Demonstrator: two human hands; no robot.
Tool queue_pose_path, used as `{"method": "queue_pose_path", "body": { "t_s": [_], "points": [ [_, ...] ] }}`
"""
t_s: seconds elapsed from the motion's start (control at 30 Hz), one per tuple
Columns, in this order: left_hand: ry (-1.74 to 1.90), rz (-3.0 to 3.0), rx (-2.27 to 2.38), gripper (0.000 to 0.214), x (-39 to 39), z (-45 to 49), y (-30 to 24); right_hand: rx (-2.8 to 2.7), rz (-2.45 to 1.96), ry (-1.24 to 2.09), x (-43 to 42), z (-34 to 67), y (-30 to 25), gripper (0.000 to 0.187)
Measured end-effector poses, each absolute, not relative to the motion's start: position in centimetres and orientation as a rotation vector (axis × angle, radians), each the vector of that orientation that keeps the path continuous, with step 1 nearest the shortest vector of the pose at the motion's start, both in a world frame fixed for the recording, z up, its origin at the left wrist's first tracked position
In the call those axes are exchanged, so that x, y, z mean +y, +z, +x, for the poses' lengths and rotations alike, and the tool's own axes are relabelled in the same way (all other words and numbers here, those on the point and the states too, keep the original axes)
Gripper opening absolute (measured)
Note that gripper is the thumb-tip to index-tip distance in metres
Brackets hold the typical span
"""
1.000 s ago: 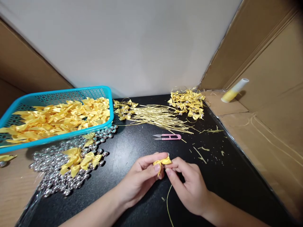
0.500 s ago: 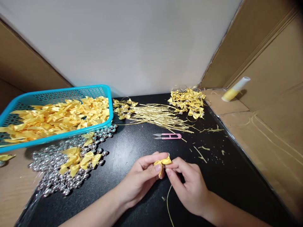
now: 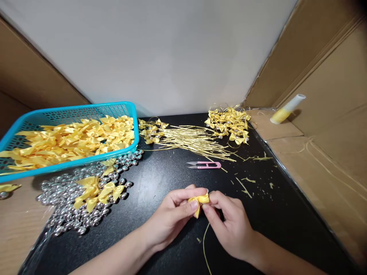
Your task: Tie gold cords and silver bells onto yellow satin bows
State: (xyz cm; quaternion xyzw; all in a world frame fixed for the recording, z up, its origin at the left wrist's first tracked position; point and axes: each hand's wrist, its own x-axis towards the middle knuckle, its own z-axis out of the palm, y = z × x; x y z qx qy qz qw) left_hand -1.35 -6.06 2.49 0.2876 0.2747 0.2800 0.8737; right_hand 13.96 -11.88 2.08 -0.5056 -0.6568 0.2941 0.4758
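Between my hands is a small yellow ribbon bow [image 3: 200, 199], with one tail pointing down. My left hand [image 3: 173, 215] is closed on it, thumb in front and forefinger along the top. My right hand [image 3: 231, 225] is in a pinch at the bow's right loop, its fingertips touching the ribbon. A thin yellow cord [image 3: 204, 244] comes out from behind the right thumb and hangs toward the near edge; its upper end is hidden by the fingers. Beyond my hands lies a pair of pink-handled thread snips [image 3: 208, 165].
A turquoise basket [image 3: 137, 130] of yellow bows stands left, above many silver beads [image 3: 71, 214] with loose bows on them. Cut gold cords [image 3: 197, 141] lie at the back, beside a pile of beaded bows [image 3: 229, 122]. A yellow-wrapped tube [image 3: 286, 110] stands right on cardboard.
The whole view has shifted slightly. Both hands keep hold at the bow, whose right loop looks a little more covered by my right fingertips.
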Motion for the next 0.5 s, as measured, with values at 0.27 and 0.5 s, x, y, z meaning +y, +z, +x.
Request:
{"method": "queue_pose_path", "body": {
  "t_s": [0.27,0.5],
  "points": [
    [0.568,0.741,0.604,0.020,-5.89,-1.34,2.69,-1.560,-1.288,0.749,-12.09,13.80,1.74,0.014],
    [0.572,0.718,0.603,0.022,-5.94,-1.47,2.54,-1.554,-1.279,0.747,-12.10,13.72,1.75,0.014]
  ]
}}
